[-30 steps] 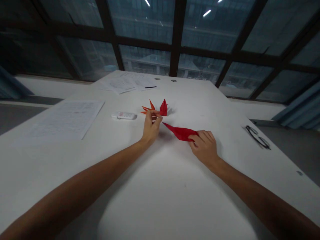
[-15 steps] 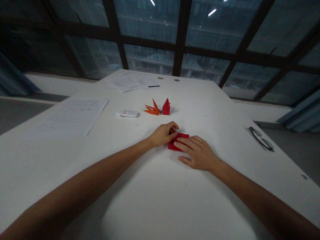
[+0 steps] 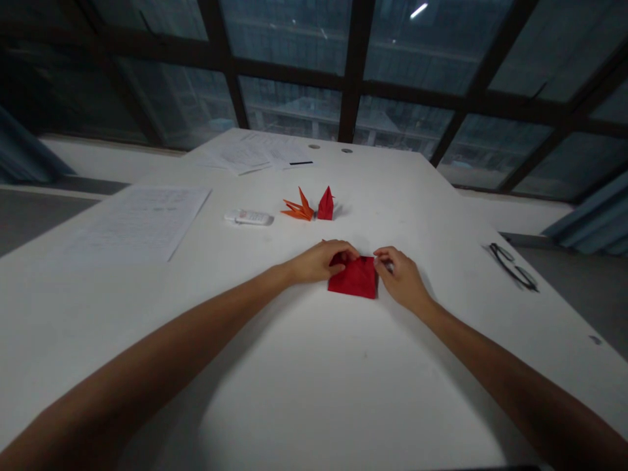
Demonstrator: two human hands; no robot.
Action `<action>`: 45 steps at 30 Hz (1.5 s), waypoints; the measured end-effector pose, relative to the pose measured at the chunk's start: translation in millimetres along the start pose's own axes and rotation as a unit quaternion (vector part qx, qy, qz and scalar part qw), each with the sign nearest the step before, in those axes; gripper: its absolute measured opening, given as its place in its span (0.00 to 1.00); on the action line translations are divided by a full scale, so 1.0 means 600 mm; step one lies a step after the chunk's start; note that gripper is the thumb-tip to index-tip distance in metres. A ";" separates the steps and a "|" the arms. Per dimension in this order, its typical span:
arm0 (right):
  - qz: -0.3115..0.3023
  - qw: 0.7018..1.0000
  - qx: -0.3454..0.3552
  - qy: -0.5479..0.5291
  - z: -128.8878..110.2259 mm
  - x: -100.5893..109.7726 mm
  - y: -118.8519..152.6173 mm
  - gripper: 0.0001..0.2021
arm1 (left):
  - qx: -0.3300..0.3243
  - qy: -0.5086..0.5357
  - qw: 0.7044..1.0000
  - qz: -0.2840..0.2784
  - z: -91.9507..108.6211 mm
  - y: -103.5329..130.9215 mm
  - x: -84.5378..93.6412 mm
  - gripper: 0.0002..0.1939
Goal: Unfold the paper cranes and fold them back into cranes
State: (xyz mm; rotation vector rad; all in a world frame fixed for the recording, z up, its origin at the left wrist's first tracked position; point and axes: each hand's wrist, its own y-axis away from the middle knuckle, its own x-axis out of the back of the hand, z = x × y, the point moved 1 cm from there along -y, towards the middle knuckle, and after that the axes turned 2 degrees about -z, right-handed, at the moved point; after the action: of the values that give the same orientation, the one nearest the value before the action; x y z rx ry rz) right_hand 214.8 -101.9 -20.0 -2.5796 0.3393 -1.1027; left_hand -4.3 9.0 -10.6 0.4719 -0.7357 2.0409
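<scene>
A folded piece of red origami paper (image 3: 354, 281) lies on the white table in front of me. My left hand (image 3: 326, 260) is closed at its upper left part, fingers curled over the far edge and thumb on top. At the upper right corner, my right hand (image 3: 403, 280) pinches the paper between thumb and fingertips. The near edge and middle of the red sheet show between my hands. Beyond them stand an orange folded paper figure (image 3: 300, 208) and a red folded paper figure (image 3: 326, 205), side by side.
A white tube-like item (image 3: 248, 217) lies left of the paper figures. Printed sheets (image 3: 142, 219) are at the left, with more papers (image 3: 240, 154) and a dark pen (image 3: 301, 163) at the back. Black-framed glasses (image 3: 513, 266) rest near the right edge.
My right hand has gone from lying flat over the red paper to pinching its upper right corner. More of the paper shows. My left hand stays at the left part.
</scene>
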 end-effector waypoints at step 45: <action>-0.034 0.994 -0.008 -0.103 0.002 -0.007 -0.003 0.14 | -0.052 -0.234 0.969 -0.063 0.048 0.010 -0.001 0.18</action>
State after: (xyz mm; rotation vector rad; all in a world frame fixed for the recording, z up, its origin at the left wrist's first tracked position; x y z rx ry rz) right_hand 213.0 -99.0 -22.6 -2.7058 0.2120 -0.8480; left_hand -7.7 -12.9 8.6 0.9327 -1.0558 1.7766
